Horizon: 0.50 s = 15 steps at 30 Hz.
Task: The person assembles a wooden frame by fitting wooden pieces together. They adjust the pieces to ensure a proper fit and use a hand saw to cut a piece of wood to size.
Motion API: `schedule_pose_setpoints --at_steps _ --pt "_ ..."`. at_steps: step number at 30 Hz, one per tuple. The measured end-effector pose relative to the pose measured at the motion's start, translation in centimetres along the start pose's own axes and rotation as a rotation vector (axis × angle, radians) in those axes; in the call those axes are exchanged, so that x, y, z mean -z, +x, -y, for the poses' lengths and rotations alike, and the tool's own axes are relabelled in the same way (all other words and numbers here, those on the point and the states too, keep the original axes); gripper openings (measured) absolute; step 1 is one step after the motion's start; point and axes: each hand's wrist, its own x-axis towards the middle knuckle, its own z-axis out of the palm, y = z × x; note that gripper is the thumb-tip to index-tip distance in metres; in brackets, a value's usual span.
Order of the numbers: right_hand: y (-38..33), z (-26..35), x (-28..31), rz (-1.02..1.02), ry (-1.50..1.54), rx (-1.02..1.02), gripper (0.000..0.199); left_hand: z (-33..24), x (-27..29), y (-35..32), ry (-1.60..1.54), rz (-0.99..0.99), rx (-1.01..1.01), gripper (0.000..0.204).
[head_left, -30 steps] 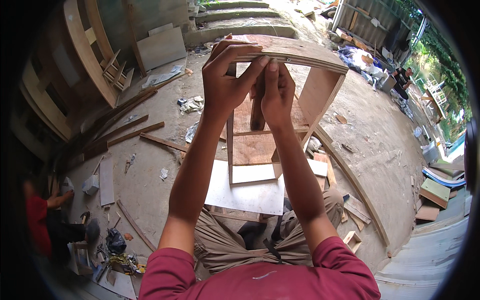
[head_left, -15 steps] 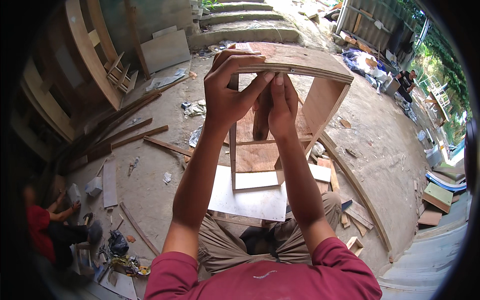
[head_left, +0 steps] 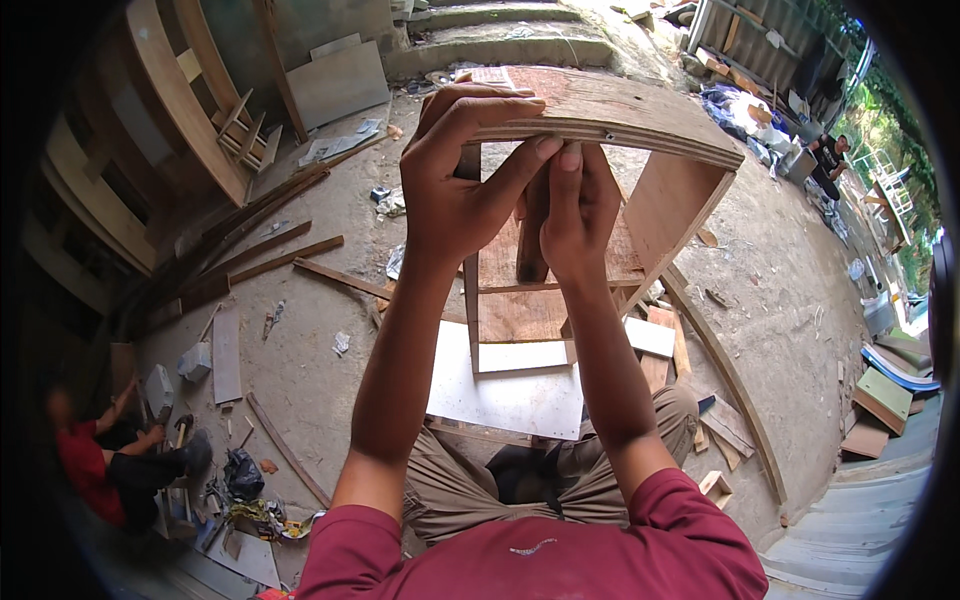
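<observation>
With the wooden frame [head_left: 632, 107] as centre, steps [head_left: 510, 44] rise at twelve o'clock, a panel [head_left: 338, 88] leans at ten, a co-worker [head_left: 86, 468] is at eight, a board [head_left: 505, 402] lies below its lower end toward six, and stacked sheets [head_left: 884, 390] lie at four, beyond a plank [head_left: 728, 360].

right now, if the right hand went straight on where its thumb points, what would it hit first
The right hand would likely meet the top board of the wooden frame first; whether they already touch is unclear.

One fisheye view looks down from the wearer's head — close above the maroon shirt [head_left: 540, 562] at six o'clock. It faces forward, with concrete steps [head_left: 500, 56] farther off at twelve o'clock.
</observation>
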Motion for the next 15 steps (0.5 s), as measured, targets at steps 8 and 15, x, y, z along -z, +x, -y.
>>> schedule_pose_setpoints --at_steps 8,15 --pt "-0.11 0.45 0.03 -0.002 -0.01 0.031 0.031 0.07 0.01 0.47 0.01 0.026 -0.021 0.028" --pt "0.0 0.34 -0.21 0.026 0.037 0.002 0.032 0.22 0.27 0.33 0.064 0.003 -0.063 0.025"
